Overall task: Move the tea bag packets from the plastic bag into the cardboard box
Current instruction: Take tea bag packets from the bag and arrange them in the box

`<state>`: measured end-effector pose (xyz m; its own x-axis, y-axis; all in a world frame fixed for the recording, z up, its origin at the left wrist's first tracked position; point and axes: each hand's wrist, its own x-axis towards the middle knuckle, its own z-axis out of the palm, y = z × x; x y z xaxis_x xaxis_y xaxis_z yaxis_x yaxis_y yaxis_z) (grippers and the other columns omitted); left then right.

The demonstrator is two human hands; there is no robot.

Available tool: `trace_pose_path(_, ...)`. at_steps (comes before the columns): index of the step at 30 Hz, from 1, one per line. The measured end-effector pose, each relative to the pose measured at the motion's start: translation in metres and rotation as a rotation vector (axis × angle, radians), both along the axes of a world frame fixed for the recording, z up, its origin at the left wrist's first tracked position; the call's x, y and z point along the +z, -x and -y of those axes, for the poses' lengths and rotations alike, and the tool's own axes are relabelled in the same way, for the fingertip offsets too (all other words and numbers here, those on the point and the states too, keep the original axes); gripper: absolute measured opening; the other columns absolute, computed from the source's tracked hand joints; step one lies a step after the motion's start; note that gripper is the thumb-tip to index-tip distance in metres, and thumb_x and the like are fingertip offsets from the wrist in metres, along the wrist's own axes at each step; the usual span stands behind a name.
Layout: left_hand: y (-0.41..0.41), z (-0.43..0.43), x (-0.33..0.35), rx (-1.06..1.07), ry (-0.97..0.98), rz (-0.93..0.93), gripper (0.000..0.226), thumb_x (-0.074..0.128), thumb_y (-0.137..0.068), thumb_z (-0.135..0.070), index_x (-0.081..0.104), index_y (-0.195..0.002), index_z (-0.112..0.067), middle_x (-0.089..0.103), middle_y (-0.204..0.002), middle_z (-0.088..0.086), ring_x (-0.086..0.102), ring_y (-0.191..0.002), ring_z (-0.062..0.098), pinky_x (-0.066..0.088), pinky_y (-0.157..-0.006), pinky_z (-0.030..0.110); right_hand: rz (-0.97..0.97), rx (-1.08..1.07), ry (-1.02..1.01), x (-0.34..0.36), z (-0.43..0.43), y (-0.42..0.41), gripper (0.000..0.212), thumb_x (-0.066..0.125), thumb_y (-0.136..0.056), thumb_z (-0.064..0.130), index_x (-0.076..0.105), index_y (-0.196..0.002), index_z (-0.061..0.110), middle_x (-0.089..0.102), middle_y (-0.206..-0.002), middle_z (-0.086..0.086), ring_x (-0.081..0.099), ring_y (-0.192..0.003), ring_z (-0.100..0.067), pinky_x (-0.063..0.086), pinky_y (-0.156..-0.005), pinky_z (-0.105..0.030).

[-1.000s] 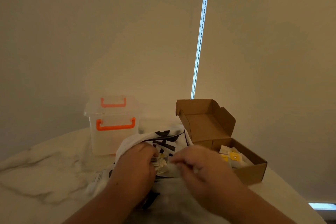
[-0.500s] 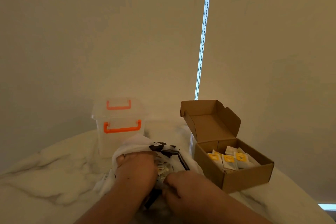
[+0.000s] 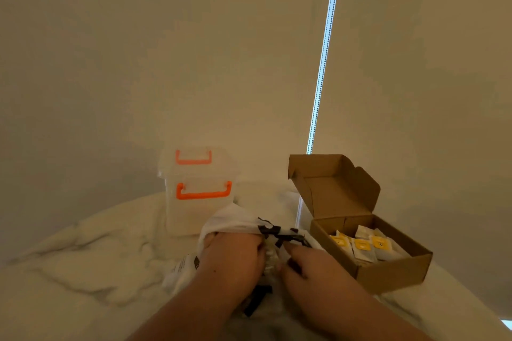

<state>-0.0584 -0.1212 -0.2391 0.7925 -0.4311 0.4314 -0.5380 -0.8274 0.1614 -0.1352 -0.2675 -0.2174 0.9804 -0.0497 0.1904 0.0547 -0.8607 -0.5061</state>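
A white plastic bag (image 3: 230, 220) with black print lies on the marble table in front of me. My left hand (image 3: 234, 260) grips the bag's left edge and holds its mouth apart. Pale tea bag packets (image 3: 270, 255) show in the opening between my hands. My right hand (image 3: 310, 267) reaches into the opening, with its thumb and forefinger closed around those packets. To the right stands the open cardboard box (image 3: 388, 277), lid flap raised, with several yellow-labelled packets (image 3: 363, 248) lying inside.
A clear plastic container (image 3: 199, 196) with orange handles stands just behind the bag on the left. The round marble table (image 3: 83, 271) curves away at left and right. A bright gap with a bead cord (image 3: 322, 63) runs down the blinds behind.
My right hand drew back toward me, then moved forward into the bag's mouth onto the packets. My left hand stayed on the bag's edge. The view shifted slightly left.
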Motion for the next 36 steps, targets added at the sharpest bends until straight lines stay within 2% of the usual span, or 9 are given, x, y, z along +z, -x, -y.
trace_pose_path(2,0.006,0.001,0.008,-0.052,0.024,-0.062,0.029,0.042,-0.098,-0.042,0.062,-0.116,-0.032,0.062,-0.115,-0.009,0.055,-0.108,0.012,0.041,-0.102,0.031,0.02,-0.065,-0.053,-0.001,0.006,-0.002,0.041,0.048,-0.099,0.042,0.05,-0.138,0.03,0.06,-0.098,0.014,0.057,-0.083,0.003,0.04,-0.064,-0.008)
trace_pose_path(4,0.008,0.001,0.015,-0.15,0.08,-0.036,0.024,0.046,-0.094,-0.041,0.065,-0.107,-0.033,0.063,-0.105,-0.013,0.055,-0.096,0.005,0.045,-0.093,0.025,0.024,-0.109,-0.12,-0.003,0.012,-0.004,0.045,0.048,-0.099,0.041,0.045,-0.142,0.03,0.062,-0.095,0.014,0.057,-0.082,0.002,0.041,-0.067,-0.01)
trace_pose_path(8,0.014,0.0,0.012,-0.309,0.141,0.016,0.022,0.05,-0.088,-0.044,0.065,-0.102,-0.037,0.057,-0.095,-0.018,0.051,-0.09,-0.001,0.043,-0.078,0.013,0.046,-0.147,-0.285,-0.004,0.02,-0.006,0.033,0.055,-0.096,0.041,0.055,-0.129,0.035,0.071,-0.084,0.005,0.066,-0.079,-0.005,0.056,-0.079,-0.03)
trace_pose_path(15,0.018,-0.001,0.014,-0.352,0.207,0.012,0.025,0.054,-0.078,-0.053,0.065,-0.095,-0.039,0.055,-0.088,-0.023,0.052,-0.089,-0.003,0.047,-0.075,0.017,0.056,-0.146,-0.467,0.001,0.022,0.0,0.021,0.066,-0.09,0.015,0.068,-0.097,0.034,0.069,-0.076,-0.005,0.066,-0.067,-0.017,0.058,-0.072,-0.046)
trace_pose_path(20,0.019,0.0,0.017,-0.217,0.258,0.017,0.016,0.049,-0.085,-0.042,0.061,-0.095,-0.04,0.057,-0.089,-0.024,0.052,-0.087,-0.003,0.044,-0.076,0.015,0.109,-0.046,-0.373,0.018,0.025,0.018,0.023,0.067,-0.09,0.017,0.066,-0.098,0.039,0.068,-0.076,0.003,0.066,-0.066,-0.007,0.055,-0.063,-0.018)
trace_pose_path(23,0.013,0.0,0.013,-0.165,0.209,0.045,0.026,0.049,-0.089,-0.036,0.062,-0.111,-0.042,0.058,-0.098,-0.026,0.051,-0.093,-0.004,0.038,-0.081,0.012,0.216,-0.086,-0.373,0.038,0.041,0.033,0.024,0.067,-0.09,0.019,0.065,-0.098,0.042,0.07,-0.084,0.007,0.066,-0.072,-0.008,0.055,-0.063,-0.018)
trace_pose_path(27,0.011,0.0,0.01,-0.124,0.184,0.039,0.032,0.046,-0.089,-0.038,0.058,-0.118,-0.045,0.059,-0.106,-0.028,0.051,-0.098,-0.005,0.039,-0.089,0.013,0.366,-0.285,-0.392,0.055,0.088,0.032,0.018,0.066,-0.09,0.015,0.064,-0.095,0.032,0.069,-0.076,0.004,0.065,-0.065,-0.011,0.049,-0.057,-0.023)
trace_pose_path(33,0.01,0.001,0.008,-0.101,0.175,0.02,0.033,0.047,-0.087,-0.039,0.058,-0.117,-0.045,0.06,-0.104,-0.028,0.052,-0.097,-0.005,0.039,-0.088,0.013,0.114,-0.377,-0.193,0.032,0.118,0.007,0.016,0.067,-0.089,0.016,0.064,-0.088,0.031,0.066,-0.079,0.003,0.063,-0.071,-0.014,0.053,-0.061,-0.029)
trace_pose_path(36,0.008,0.001,0.008,-0.077,0.168,0.023,0.035,0.047,-0.087,-0.04,0.057,-0.119,-0.046,0.06,-0.106,-0.028,0.052,-0.098,-0.005,0.041,-0.091,0.015,-0.043,-0.358,-0.075,0.036,0.112,-0.001,0.02,0.066,-0.091,0.019,0.065,-0.096,0.038,0.067,-0.099,0.004,0.064,-0.088,-0.014,0.056,-0.08,-0.031)
